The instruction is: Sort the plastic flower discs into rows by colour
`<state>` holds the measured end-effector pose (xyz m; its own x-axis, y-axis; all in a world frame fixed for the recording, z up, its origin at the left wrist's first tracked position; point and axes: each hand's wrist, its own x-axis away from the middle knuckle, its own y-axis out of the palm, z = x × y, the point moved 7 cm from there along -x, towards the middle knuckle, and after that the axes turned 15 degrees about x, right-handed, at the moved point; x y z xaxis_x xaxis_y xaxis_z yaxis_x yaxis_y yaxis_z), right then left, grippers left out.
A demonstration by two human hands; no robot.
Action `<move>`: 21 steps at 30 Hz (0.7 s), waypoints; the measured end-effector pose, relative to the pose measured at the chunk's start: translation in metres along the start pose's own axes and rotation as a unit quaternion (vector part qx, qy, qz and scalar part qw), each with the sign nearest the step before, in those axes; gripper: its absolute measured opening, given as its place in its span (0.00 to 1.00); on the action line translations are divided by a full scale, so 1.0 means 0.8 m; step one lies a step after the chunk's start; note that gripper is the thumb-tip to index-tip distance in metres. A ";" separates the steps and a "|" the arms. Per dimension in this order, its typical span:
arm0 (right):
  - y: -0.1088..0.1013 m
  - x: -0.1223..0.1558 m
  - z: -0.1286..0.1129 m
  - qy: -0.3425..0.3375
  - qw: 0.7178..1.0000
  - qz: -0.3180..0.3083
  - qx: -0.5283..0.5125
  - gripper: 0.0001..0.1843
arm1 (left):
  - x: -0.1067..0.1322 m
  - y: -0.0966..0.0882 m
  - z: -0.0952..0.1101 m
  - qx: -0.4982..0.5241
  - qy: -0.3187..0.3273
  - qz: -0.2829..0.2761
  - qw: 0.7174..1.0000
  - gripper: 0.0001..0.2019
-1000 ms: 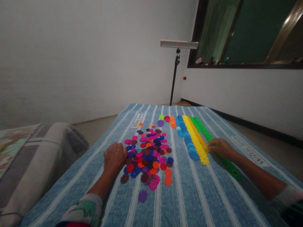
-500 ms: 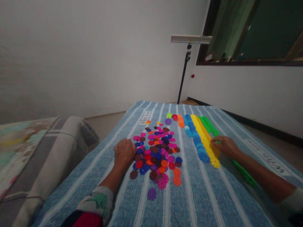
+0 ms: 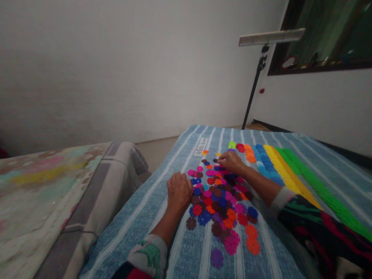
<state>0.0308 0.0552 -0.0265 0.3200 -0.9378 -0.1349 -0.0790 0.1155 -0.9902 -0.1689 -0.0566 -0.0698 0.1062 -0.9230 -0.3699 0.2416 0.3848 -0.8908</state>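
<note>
A loose pile of flower-shaped plastic discs (image 3: pixel 216 192) in pink, brown, dark blue, red and orange lies on the striped cloth. My left hand (image 3: pixel 179 192) rests curled into a fist against the pile's left edge; its palm side is hidden. Over the far end of the pile, my right hand (image 3: pixel 231 162) reaches in with fingertips drawn together, beside a small yellow disc (image 3: pixel 218 154). Whatever lies between those fingers is too small to make out. Right of the pile run overlapping rows of discs: a blue row (image 3: pixel 266 161), a yellow row (image 3: pixel 283 170) and a green row (image 3: pixel 325 193).
The blue striped cloth (image 3: pixel 139 217) covers the table. Short groups include orange discs (image 3: pixel 250 154), red discs (image 3: pixel 240 147) and light green discs (image 3: pixel 232 145). A cloth-covered surface (image 3: pixel 55 193) stands to the left. Beyond the table rises a black stand (image 3: pixel 254 91) with a bar.
My right hand has moved left from the yellow rows to the far end of the pile. My left hand stays by the pile. The view has turned left.
</note>
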 end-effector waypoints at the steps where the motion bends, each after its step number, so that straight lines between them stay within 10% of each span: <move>1: 0.007 -0.017 -0.012 0.008 1.000 -0.003 -0.001 0.14 | 0.001 0.001 -0.001 0.004 -0.001 0.001 1.000 0.12; 8: 0.046 -0.086 -0.055 0.094 0.996 -0.010 0.008 0.18 | 0.008 0.003 -0.001 0.026 -0.004 0.027 0.999 0.10; 21: 0.056 -0.101 -0.061 0.135 0.991 0.001 0.009 0.14 | 0.007 0.005 -0.002 0.014 0.001 0.023 1.000 0.10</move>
<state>-0.0447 0.1199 -0.0582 0.0546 -0.9906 -0.1251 -0.0623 0.1216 -0.9906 -0.1685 -0.0606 -0.0759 0.1164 -0.9044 -0.4105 0.2626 0.4266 -0.8655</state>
